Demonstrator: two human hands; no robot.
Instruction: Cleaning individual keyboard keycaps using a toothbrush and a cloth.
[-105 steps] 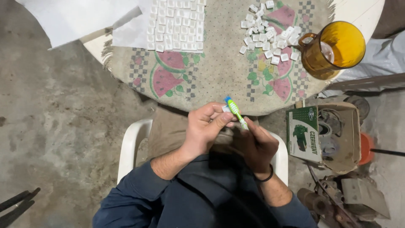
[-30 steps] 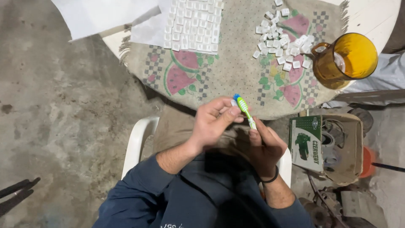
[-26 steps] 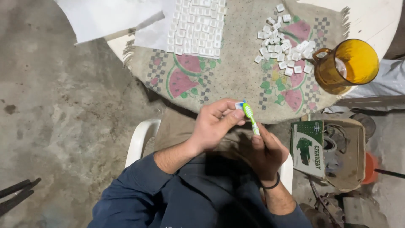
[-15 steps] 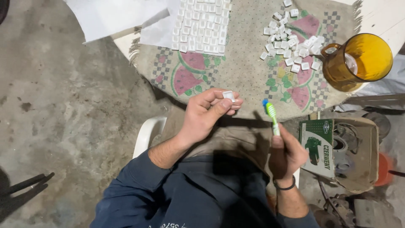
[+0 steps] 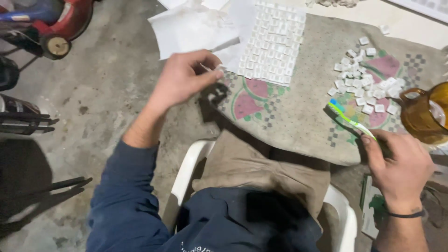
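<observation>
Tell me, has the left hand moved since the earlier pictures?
Yes. The left hand, pinching a small tile, went from beside the toothbrush over the lap up to the tile sheet on the table.

A matt, worn printed cloth (image 5: 298,121) covered the table beneath small glossy white square tiles (image 5: 364,88), a translucent amber glass jug (image 5: 422,116) and crumpled white paper (image 5: 186,28).
</observation>
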